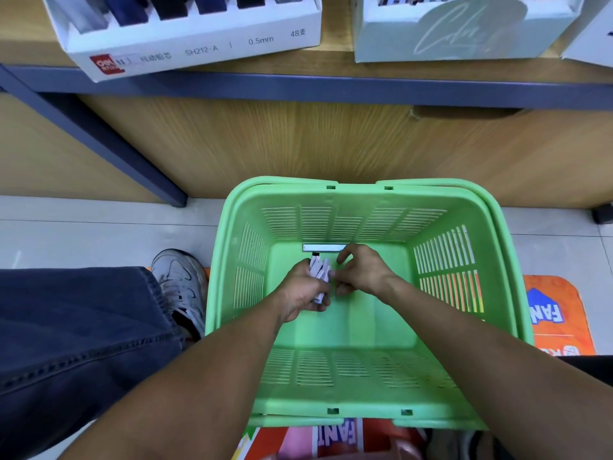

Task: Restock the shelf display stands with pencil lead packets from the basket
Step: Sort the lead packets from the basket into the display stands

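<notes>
Fingers of my left hand are curling around a bundle of white pencil lead packets inside the green basket on the floor, while my right hand is pinching at the bundle's edge, thumb and forefinger bent. One more packet is lying against the basket's far wall. Above, a white display stand is sitting on the shelf.

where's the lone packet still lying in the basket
In the head view it lies flat on the green basket floor against the far wall, the single packet just beyond the right hand.
</notes>
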### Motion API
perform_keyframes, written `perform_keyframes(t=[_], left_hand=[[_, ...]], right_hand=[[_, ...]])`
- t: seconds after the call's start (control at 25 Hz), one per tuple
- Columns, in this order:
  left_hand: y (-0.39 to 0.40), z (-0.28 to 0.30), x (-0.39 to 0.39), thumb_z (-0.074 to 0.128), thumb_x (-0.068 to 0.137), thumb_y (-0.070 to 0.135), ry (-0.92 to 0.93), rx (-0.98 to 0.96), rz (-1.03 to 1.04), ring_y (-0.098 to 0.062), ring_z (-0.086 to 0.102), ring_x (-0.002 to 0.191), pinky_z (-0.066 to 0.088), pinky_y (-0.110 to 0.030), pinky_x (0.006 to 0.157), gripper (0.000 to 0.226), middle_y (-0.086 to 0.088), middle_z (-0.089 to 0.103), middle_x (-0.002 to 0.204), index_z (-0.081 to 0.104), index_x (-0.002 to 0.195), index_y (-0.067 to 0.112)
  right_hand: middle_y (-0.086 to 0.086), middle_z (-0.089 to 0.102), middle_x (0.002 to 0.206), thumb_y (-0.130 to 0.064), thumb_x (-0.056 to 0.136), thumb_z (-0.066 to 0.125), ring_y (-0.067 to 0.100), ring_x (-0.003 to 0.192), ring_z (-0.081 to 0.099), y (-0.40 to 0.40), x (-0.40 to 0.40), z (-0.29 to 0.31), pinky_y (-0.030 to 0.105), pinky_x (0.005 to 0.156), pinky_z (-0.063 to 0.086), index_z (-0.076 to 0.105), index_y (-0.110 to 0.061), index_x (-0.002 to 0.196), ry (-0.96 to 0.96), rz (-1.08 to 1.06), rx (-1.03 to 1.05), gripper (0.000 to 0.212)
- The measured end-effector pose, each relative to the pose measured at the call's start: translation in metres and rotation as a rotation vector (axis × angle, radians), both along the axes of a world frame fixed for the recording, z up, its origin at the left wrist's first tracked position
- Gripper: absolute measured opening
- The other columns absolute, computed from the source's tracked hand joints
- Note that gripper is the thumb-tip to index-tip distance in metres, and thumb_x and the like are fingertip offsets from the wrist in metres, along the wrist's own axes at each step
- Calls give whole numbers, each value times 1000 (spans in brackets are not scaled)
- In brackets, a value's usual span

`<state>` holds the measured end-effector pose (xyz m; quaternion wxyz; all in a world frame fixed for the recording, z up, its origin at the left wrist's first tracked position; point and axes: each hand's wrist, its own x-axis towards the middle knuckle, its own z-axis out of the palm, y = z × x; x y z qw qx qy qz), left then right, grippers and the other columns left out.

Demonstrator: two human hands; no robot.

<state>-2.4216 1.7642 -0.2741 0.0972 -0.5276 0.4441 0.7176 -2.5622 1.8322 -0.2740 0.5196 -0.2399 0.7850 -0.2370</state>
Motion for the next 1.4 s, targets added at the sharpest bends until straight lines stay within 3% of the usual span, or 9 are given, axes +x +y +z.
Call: perform_keyframes(t=[0.16,0.36,0.6,0.72,0.8,0.92,1.04,1.24,1.4], left_hand=[[-1,-11,-1,59,81,-10,-91,-65,64,-22,51,49,48,-27,47,32,-16,54,78,49,107,6],[-3,-18,-2,61,84,-4,-119,-132,74,-20,50,49,46,-24,45,16,-12,56,73,56,93,8],[-9,-10,-6,62,82,-3,-130,-202,61,-19,52,47,43,-23,45,16,-10,56,67,56,90,9],[-16,14,-13,58,82,-7,-70,-240,14,-21,49,44,42,-22,42,16,-12,54,62,56,84,9],[-20,37,-15,58,80,-7,-23,-303,-58,-20,46,42,38,-21,41,16,-11,52,57,55,83,8],[-30,79,-16,62,80,-6,94,-324,-190,-20,47,42,38,-23,43,14,-12,53,58,57,85,6],[-46,138,-21,65,78,-3,249,-319,-356,-19,45,41,35,-22,43,14,-10,46,52,56,87,3],[-61,242,-36,64,82,-4,349,-404,-541,-19,47,43,36,-21,43,13,-8,46,53,57,87,6],[-58,315,-41,63,88,-7,397,-505,-592,-18,48,43,38,-21,40,11,-8,50,53,56,95,0]], right_hand=[[9,58,125,2,90,49,34,102,66,-3,-6,-2,37,70,49,51,-14,131,762,615,58,45],[12,46,131,5,93,46,28,99,64,8,9,-15,36,60,45,42,-5,135,945,864,175,44],[6,61,117,-16,99,48,26,112,57,9,1,-12,35,76,46,57,-13,119,891,912,78,23],[13,60,116,-25,102,42,33,114,55,3,-7,11,38,87,42,55,-12,110,682,791,11,21],[16,62,104,-22,104,42,34,97,65,2,-15,36,36,77,47,53,-12,101,480,672,-18,15],[1,68,71,-20,101,59,9,55,67,4,-37,87,27,57,52,63,-16,103,338,546,-117,6],[-5,66,64,-6,92,69,-3,49,58,6,-60,152,18,55,45,70,-16,96,308,487,-261,11],[10,74,71,7,93,63,18,64,69,16,-85,248,25,64,57,55,4,108,21,315,-455,18],[22,73,78,-1,90,71,26,70,69,19,-89,313,32,69,58,57,8,105,48,276,-612,21]])
